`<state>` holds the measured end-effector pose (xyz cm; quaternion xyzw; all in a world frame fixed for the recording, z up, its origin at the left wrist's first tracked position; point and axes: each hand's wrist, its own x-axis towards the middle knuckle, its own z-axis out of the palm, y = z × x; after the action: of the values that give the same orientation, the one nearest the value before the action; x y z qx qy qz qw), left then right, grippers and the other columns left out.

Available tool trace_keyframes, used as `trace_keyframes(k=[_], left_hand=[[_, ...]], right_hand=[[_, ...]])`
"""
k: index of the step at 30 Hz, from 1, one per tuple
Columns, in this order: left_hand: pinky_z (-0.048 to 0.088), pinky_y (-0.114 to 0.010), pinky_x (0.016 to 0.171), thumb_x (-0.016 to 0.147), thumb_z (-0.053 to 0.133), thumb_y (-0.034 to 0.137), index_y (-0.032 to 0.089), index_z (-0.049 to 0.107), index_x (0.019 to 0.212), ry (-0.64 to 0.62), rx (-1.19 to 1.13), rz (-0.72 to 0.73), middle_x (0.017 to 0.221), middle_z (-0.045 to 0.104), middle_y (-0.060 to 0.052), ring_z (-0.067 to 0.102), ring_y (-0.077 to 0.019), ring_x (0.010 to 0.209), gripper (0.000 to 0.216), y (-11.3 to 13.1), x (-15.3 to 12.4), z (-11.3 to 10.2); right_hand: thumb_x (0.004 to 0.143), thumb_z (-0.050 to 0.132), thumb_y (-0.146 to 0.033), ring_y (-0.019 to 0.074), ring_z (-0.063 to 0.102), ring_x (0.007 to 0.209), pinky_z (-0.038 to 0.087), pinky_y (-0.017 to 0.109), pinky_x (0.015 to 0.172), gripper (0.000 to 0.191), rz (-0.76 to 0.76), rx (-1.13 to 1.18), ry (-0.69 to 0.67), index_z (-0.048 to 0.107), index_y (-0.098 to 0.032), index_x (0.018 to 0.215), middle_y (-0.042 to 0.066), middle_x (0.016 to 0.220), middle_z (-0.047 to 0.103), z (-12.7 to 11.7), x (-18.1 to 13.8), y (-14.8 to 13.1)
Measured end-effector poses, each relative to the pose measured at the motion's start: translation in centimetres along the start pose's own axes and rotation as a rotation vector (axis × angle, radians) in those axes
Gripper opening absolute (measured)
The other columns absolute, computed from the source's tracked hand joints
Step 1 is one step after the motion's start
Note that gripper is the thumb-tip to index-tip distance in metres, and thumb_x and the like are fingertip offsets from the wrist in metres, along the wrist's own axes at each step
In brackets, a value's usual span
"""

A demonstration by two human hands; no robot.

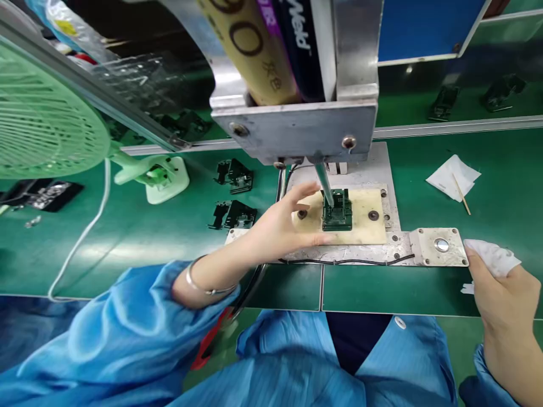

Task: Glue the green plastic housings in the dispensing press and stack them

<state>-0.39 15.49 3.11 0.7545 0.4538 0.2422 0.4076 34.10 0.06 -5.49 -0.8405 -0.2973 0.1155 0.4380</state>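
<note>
My left hand (pixel 288 220) reaches over the cream fixture plate (pixel 367 203), fingers apart, with the thumb along the plate's front edge. Just right of its fingertips a small dark green circuit board part (pixel 339 217) sits on the plate; I cannot tell whether the fingers touch it. A thin metal nozzle or rod (pixel 324 183) comes down from the machine head (pixel 297 130) onto that part. My right hand (pixel 503 288) pinches a crumpled white tissue (pixel 494 257) beside the metal block with a round silver button (pixel 442 245).
Two black parts (pixel 240 216) lie left of the fixture. A green fan (pixel 46 118) stands at the left, its white cable (pixel 95 223) running across the green bench. White paper with a wooden stick (pixel 460 192) lies at the right. Metal-framed shelving (pixel 458 127) bounds the back.
</note>
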Motion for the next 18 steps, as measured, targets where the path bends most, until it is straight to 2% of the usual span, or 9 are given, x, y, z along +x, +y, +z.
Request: trace_keyframes(k=[3, 7, 10, 13, 15, 16, 18], left_hand=[[0.045, -0.053, 0.109, 0.070, 0.084, 0.041, 0.013, 0.055, 0.130, -0.054, -0.139, -0.074, 0.133, 0.060, -0.018, 0.060, -0.0330, 0.120, 0.072, -0.4, 1.1, 0.7], [0.045, -0.049, 0.110, 0.070, 0.085, 0.039, 0.014, 0.058, 0.123, -0.058, -0.346, -0.144, 0.130, 0.063, -0.016, 0.059, -0.0309, 0.124, 0.064, 0.8, 0.9, 0.7], [0.052, -0.042, 0.098, 0.071, 0.084, 0.044, 0.014, 0.063, 0.114, -0.068, -0.350, -0.246, 0.117, 0.069, -0.012, 0.064, -0.0282, 0.111, 0.056, 2.3, 0.2, 0.3], [0.055, -0.033, 0.076, 0.072, 0.080, 0.054, 0.015, 0.069, 0.092, -0.093, -0.368, -0.405, 0.088, 0.070, -0.006, 0.066, -0.0236, 0.087, 0.045, 3.4, -1.2, 0.2], [0.051, -0.029, 0.062, 0.072, 0.077, 0.059, 0.016, 0.067, 0.074, -0.139, -0.505, -0.551, 0.071, 0.065, -0.005, 0.064, -0.0218, 0.073, 0.045, 3.8, -2.5, 0.5], [0.050, -0.030, 0.060, 0.071, 0.077, 0.060, 0.015, 0.067, 0.071, -0.185, -0.621, -0.615, 0.068, 0.065, -0.005, 0.064, -0.0221, 0.070, 0.046, 3.9, -3.3, 0.7], [0.052, -0.032, 0.065, 0.070, 0.078, 0.060, 0.014, 0.073, 0.077, -0.335, -0.890, -0.675, 0.074, 0.070, -0.009, 0.066, -0.0240, 0.073, 0.047, 4.1, -5.0, 1.5]], right_hand=[[0.071, 0.075, -0.048, 0.0366, 0.071, 0.103, 0.055, 0.049, 0.094, 0.039, 0.014, 0.022, -0.005, 0.079, -0.019, 0.097, 0.011, 0.099, 0.078, 0.1, 0.0, -0.1], [0.070, 0.076, -0.048, 0.0372, 0.071, 0.105, 0.056, 0.047, 0.094, 0.041, 0.021, 0.038, -0.026, 0.079, -0.017, 0.097, 0.013, 0.100, 0.077, 0.0, 0.0, -0.4], [0.072, 0.074, -0.048, 0.0361, 0.071, 0.103, 0.055, 0.047, 0.094, 0.040, -0.034, 0.038, -0.023, 0.079, -0.017, 0.096, 0.012, 0.099, 0.078, 0.0, 0.1, -0.4], [0.073, 0.074, -0.046, 0.0354, 0.071, 0.103, 0.055, 0.046, 0.094, 0.037, -0.061, 0.045, -0.021, 0.079, -0.017, 0.096, 0.012, 0.098, 0.078, 0.4, 0.3, -0.1], [0.073, 0.076, -0.045, 0.0351, 0.072, 0.102, 0.055, 0.045, 0.094, 0.037, -0.064, 0.069, -0.012, 0.079, -0.017, 0.095, 0.012, 0.098, 0.077, 0.5, 0.4, 0.0], [0.073, 0.077, -0.045, 0.0348, 0.072, 0.102, 0.055, 0.045, 0.094, 0.037, -0.066, 0.093, 0.015, 0.079, -0.016, 0.096, 0.012, 0.099, 0.077, 0.4, 0.4, 0.0], [0.078, 0.074, -0.049, 0.0330, 0.072, 0.100, 0.056, 0.043, 0.091, 0.040, -0.129, 0.119, 0.049, 0.077, -0.016, 0.101, 0.013, 0.100, 0.076, -0.4, -0.3, -0.4]])
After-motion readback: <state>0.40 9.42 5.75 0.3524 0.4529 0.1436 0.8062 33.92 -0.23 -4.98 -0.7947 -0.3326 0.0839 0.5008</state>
